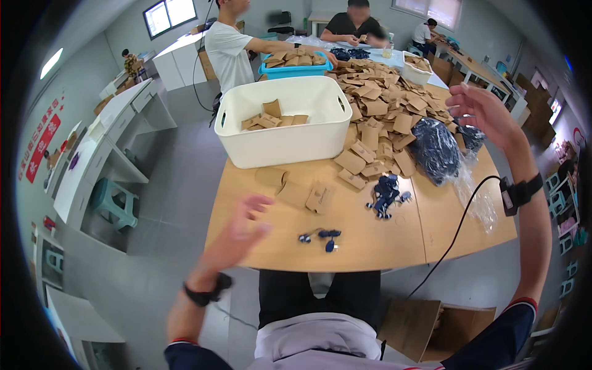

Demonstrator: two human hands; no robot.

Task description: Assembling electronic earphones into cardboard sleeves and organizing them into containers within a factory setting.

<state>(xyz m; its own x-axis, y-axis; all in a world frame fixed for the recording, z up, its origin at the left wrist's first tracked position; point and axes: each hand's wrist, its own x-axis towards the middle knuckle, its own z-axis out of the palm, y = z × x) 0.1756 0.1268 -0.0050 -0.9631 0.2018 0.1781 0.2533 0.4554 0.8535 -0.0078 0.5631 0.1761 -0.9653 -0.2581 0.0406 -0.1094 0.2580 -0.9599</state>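
My left hand (242,229) hovers above the table's near left part, somewhat blurred, its fingers apart and nothing in them. Just beyond it lie a few brown cardboard pillow boxes (320,197). On the wood to its right rests a short dark blue cable (329,234) with plug-like ends. A tangled bunch of similar dark blue cables (386,195) lies farther right. My right hand (483,114) is raised at the right side of the table, open and holding nothing visible. Below and left of it sits a clear plastic bag (436,151) filled with dark blue items.
A white tub (280,146) with several boxes stands at the far left of the table (277,243). Behind it is a blue basket (295,71) of boxes, beside a large pile of boxes (385,92). Two co-workers are across the table. A black cord hangs from my right wrist.
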